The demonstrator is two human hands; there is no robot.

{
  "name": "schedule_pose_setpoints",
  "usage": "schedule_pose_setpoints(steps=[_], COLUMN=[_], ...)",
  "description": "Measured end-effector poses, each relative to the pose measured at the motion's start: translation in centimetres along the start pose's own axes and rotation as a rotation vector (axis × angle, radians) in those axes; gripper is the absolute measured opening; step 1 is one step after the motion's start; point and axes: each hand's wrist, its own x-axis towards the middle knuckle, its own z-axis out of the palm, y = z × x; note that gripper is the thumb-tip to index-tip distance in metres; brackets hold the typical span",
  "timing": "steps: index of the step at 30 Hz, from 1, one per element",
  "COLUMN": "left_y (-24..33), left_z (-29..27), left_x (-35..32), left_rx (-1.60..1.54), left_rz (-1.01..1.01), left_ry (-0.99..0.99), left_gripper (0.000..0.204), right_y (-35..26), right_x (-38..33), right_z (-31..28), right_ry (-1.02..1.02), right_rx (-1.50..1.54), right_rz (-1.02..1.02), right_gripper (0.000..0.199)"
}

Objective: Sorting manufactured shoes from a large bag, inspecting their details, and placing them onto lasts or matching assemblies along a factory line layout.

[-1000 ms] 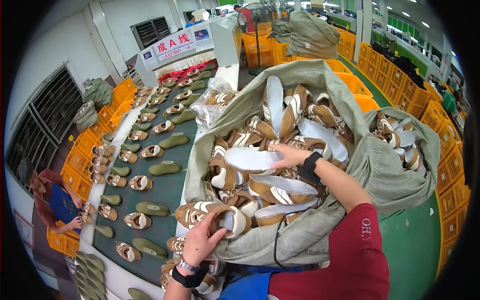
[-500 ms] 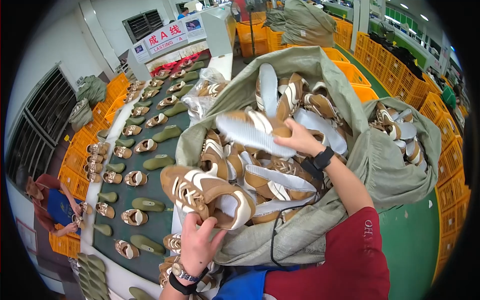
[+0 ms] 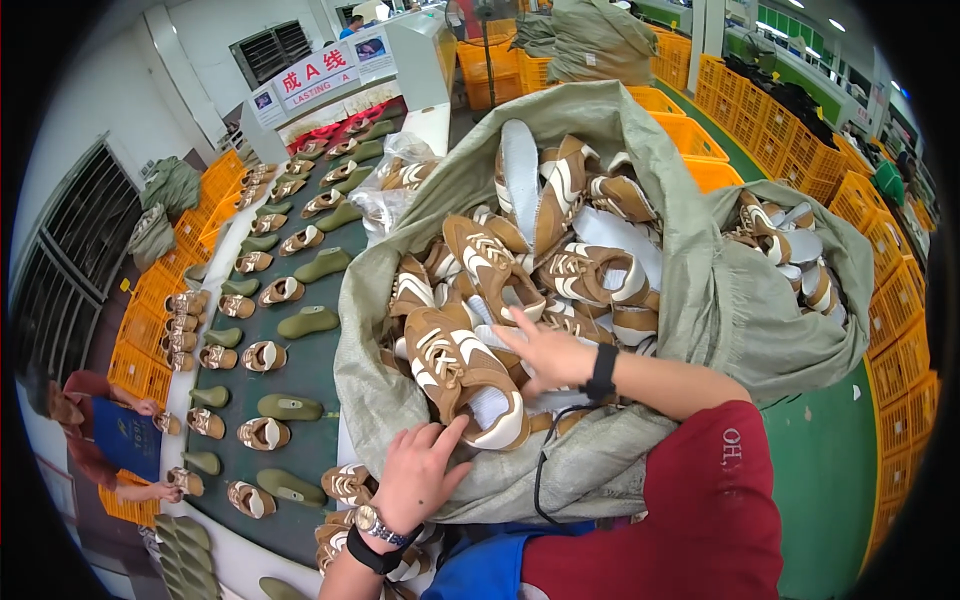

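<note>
many shoe uppers (image 3: 262, 356) on green conveyor (image 3: 322, 365), factory hall

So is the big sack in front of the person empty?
No, the grey-green sack is heaped with brown and white shoe uppers, and the right hand rests on them.

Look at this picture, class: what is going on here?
A person leans over a large grey-green sack stuffed with brown and white shoe uppers. The right hand is spread on the pile inside the sack. The left hand rests at the sack's near edge, fingertips touching one brown and white upper that lies on top. To the left, a dark green conveyor belt carries rows of uppers and green shoe lasts. Orange crates line the floor.
</note>
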Motion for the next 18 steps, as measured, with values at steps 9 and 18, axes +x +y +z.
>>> schedule_pose_setpoints(steps=[9, 18], left_y=[-0.4, -0.3], left_z=[0.6, 1.9], left_x=[-1.0, -0.7], left_rx=[-0.004, 0.025], left_rz=[0.016, 0.016], left_ry=[0.077, 0.073], left_gripper=[0.055, 0.049], right_y=[4.0, 5.8], right_x=[-2.1, -1.8], right_z=[-1.9, -6.7], right_ry=[-0.301, 0.836], right_rx=[-0.190, -0.021], right_rz=[0.215, 0.213], right_gripper=[0.057, 0.017])
